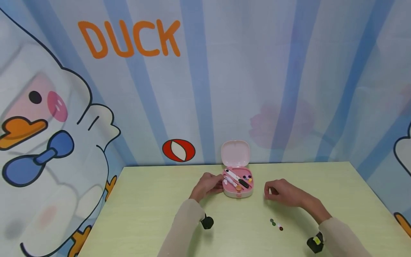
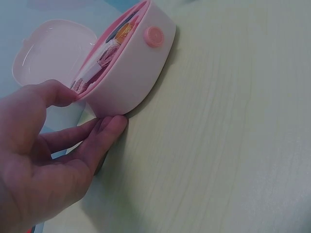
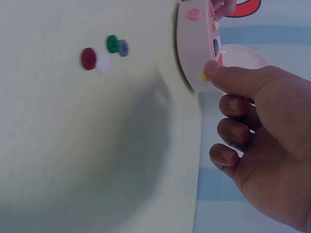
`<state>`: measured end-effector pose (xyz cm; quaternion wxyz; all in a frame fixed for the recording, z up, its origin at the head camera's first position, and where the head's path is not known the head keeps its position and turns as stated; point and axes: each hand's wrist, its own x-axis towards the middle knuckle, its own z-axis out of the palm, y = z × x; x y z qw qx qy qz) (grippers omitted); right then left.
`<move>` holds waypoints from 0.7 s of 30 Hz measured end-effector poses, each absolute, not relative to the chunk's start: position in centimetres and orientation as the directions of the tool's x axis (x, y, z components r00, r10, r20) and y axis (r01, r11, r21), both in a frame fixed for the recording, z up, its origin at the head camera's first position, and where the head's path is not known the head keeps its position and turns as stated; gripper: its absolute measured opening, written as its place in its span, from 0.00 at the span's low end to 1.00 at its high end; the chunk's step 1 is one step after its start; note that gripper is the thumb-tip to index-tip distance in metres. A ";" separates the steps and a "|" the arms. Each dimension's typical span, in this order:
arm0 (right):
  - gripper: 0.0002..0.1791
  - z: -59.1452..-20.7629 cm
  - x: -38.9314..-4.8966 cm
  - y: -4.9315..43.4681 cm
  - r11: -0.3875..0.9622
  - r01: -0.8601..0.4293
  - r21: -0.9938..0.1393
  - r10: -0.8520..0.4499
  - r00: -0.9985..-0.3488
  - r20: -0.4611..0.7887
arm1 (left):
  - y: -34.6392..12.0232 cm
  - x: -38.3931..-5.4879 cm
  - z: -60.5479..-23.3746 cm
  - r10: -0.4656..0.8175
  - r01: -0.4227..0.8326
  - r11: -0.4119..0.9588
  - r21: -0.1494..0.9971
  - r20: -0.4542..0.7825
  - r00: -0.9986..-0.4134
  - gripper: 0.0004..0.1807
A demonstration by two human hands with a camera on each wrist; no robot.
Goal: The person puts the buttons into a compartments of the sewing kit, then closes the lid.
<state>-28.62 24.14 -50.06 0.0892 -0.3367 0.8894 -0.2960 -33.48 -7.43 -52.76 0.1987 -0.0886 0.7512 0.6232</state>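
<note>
A small pink-and-white sewing box (image 1: pixel 238 195) stands at the table's back edge, its pink lid (image 1: pixel 236 153) raised. My left hand (image 1: pixel 207 186) grips the box's left side, thumb on the rim and fingers against the lower wall. Inside lie slim white tools, one with a black end (image 1: pixel 243 183), and small coloured buttons (image 1: pixel 248 178). To the right of the box, my right hand (image 1: pixel 284 192) pinches a small yellow button (image 3: pixel 203 75) under the thumb tip; the index finger is mostly hidden. Nearer the front lie a green button (image 3: pixel 112 44), a bluish one (image 3: pixel 123 48), a dark red one (image 3: pixel 89 58) and a white one (image 3: pixel 102 62).
The pale wooden table (image 1: pixel 144 210) ends at a blue-striped cloth backdrop (image 1: pixel 224 71) close behind the raised lid. A printed duck (image 1: pixel 64 142) covers the cloth on the left. Each wrist wears a small black camera, the left one (image 1: pixel 207 222) hanging just above the table.
</note>
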 end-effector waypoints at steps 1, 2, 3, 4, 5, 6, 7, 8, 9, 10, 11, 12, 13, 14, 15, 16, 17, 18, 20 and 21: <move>0.06 -49.9 -29.0 24.0 0.597 -0.547 -0.586 -0.651 -0.758 0.044 | -7.4 -33.5 -52.8 0.113 -0.382 0.210 0.900 -0.410 -0.905 0.16; 0.05 -49.8 -29.3 23.8 0.599 -0.544 -0.588 -0.648 -0.760 0.043 | -7.4 -33.4 -52.8 0.110 -0.382 0.213 0.899 -0.411 -0.905 0.16; 0.05 -49.7 -29.6 23.7 0.599 -0.541 -0.591 -0.645 -0.763 0.044 | -7.4 -33.4 -52.7 0.110 -0.383 0.213 0.899 -0.412 -0.905 0.16; 0.05 -49.6 -30.0 23.6 0.600 -0.537 -0.593 -0.642 -0.765 0.044 | -7.4 -33.3 -52.7 0.109 -0.384 0.212 0.898 -0.413 -0.904 0.16; 0.04 -49.5 -30.3 23.4 0.603 -0.533 -0.594 -0.638 -0.769 0.042 | -7.4 -33.3 -52.6 0.108 -0.384 0.211 0.899 -0.412 -0.905 0.16; 0.04 -49.4 -30.7 23.3 0.606 -0.528 -0.595 -0.633 -0.773 0.041 | -7.4 -33.3 -52.6 0.107 -0.382 0.212 0.899 -0.410 -0.906 0.16; 0.04 -49.4 -31.0 23.1 0.609 -0.525 -0.595 -0.629 -0.776 0.042 | -7.4 -33.2 -52.5 0.106 -0.384 0.210 0.899 -0.411 -0.905 0.16; 0.03 -49.3 -31.3 23.0 0.610 -0.524 -0.594 -0.626 -0.779 0.044 | -7.4 -33.2 -52.5 0.105 -0.385 0.210 0.899 -0.412 -0.905 0.17; 0.03 -49.3 -31.6 22.8 0.608 -0.526 -0.595 -0.625 -0.779 0.049 | -7.4 -33.2 -52.4 0.102 -0.388 0.210 0.898 -0.414 -0.904 0.17; 0.03 -49.2 -31.9 22.7 0.604 -0.527 -0.597 -0.625 -0.779 0.055 | -7.4 -33.2 -52.4 0.100 -0.390 0.210 0.897 -0.417 -0.904 0.17; 0.03 -49.2 -32.2 22.5 0.601 -0.527 -0.601 -0.624 -0.779 0.059 | -7.4 -33.1 -52.4 0.098 -0.391 0.212 0.895 -0.418 -0.903 0.18; 0.03 -49.1 -32.5 22.4 0.597 -0.530 -0.603 -0.625 -0.778 0.065 | -7.4 -33.1 -52.4 0.096 -0.394 0.213 0.894 -0.421 -0.902 0.18; 0.03 -49.1 -32.7 22.2 0.592 -0.531 -0.606 -0.625 -0.778 0.071 | -7.4 -33.1 -52.3 0.094 -0.398 0.211 0.893 -0.424 -0.901 0.18; 0.03 -49.0 -33.0 22.1 0.589 -0.532 -0.608 -0.625 -0.777 0.074 | -7.4 -33.1 -52.3 0.091 -0.399 0.212 0.892 -0.425 -0.901 0.18; 0.03 -49.0 -33.2 21.9 0.587 -0.530 -0.612 -0.623 -0.779 0.076 | -7.3 -33.1 -52.3 0.090 -0.399 0.212 0.892 -0.424 -0.901 0.18; 0.03 -49.1 -33.4 21.8 0.588 -0.523 -0.617 -0.618 -0.783 0.074 | -7.3 -33.1 -52.2 0.088 -0.400 0.211 0.892 -0.425 -0.901 0.18; 0.03 -49.1 -33.5 21.6 0.593 -0.516 -0.619 -0.612 -0.788 0.071 | -7.3 -33.1 -52.2 0.086 -0.401 0.211 0.891 -0.426 -0.901 0.18; 0.03 -49.2 -33.7 21.4 0.594 -0.511 -0.621 -0.608 -0.791 0.069 | -7.3 -33.1 -52.2 0.085 -0.402 0.209 0.892 -0.426 -0.901 0.18; 0.03 -49.3 -34.0 21.1 0.604 -0.489 -0.629 -0.593 -0.804 0.055 | -7.3 -33.1 -52.1 0.084 -0.402 0.206 0.892 -0.425 -0.901 0.19; 0.03 -49.4 -34.1 20.9 0.610 -0.477 -0.632 -0.584 -0.810 0.048 | -7.3 -33.1 -52.2 0.085 -0.402 0.206 0.892 -0.425 -0.901 0.19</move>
